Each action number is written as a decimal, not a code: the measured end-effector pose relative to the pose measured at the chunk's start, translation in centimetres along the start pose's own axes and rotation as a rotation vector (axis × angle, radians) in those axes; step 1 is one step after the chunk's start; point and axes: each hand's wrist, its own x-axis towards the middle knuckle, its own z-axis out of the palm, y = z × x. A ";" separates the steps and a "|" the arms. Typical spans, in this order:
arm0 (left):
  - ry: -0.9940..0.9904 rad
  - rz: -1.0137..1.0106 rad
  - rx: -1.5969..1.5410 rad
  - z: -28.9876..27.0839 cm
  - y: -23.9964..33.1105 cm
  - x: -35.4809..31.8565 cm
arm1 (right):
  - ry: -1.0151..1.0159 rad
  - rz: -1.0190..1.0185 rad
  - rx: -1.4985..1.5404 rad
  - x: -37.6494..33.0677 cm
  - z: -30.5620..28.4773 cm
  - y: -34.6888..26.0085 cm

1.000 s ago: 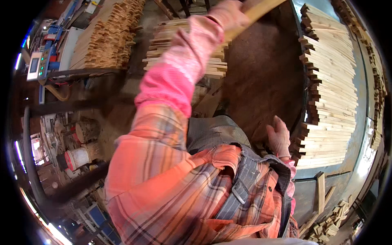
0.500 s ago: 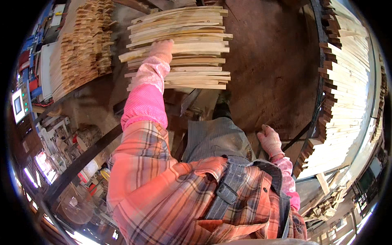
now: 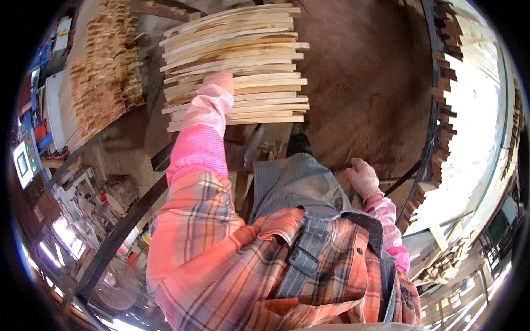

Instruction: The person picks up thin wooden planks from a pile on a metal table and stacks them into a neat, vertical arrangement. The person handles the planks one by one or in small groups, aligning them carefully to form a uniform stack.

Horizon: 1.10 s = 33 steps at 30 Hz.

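Note:
My left hand (image 3: 220,83), in a pale knit glove, reaches down onto a row of pale wooden strips (image 3: 265,83) lying side by side in front of me. It touches strips near their left-middle part. Its fingers point down and are hidden, so I cannot tell whether it grips one. The strips lie roughly crosswise, with uneven ends. Off to the right of my apron (image 3: 298,182), my right hand (image 3: 364,177) hangs low over the brown floor. Its fingers are loosely bent, slightly apart from the thumb, with nothing visible in them.
A tall stack of wooden pieces (image 3: 107,71) stands at far left, beside a control panel with a screen (image 3: 23,160). On the right, more wooden strips (image 3: 464,143) lie along a dark metal frame edge (image 3: 430,110). A dark bar (image 3: 124,226) crosses at lower left. Scrap wood (image 3: 441,267) lies lower right.
My left hand has moved slightly toward me across the strips, and its fingers now point down among them. The strip that jutted out leftward no longer does. My right hand has shifted little.

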 end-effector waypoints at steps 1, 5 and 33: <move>0.032 0.014 -0.056 -0.1 0.0 -0.1 | 0.006 0.057 0.004 -0.1 -0.3 -0.3; 0.071 0.081 -0.083 0.5 -5.4 -6.5 | -0.127 0.076 0.085 -0.7 -0.3 -2.3; -0.514 1.574 -0.748 3.0 74.4 -58.1 | 0.774 0.233 0.916 -31.9 12.4 44.1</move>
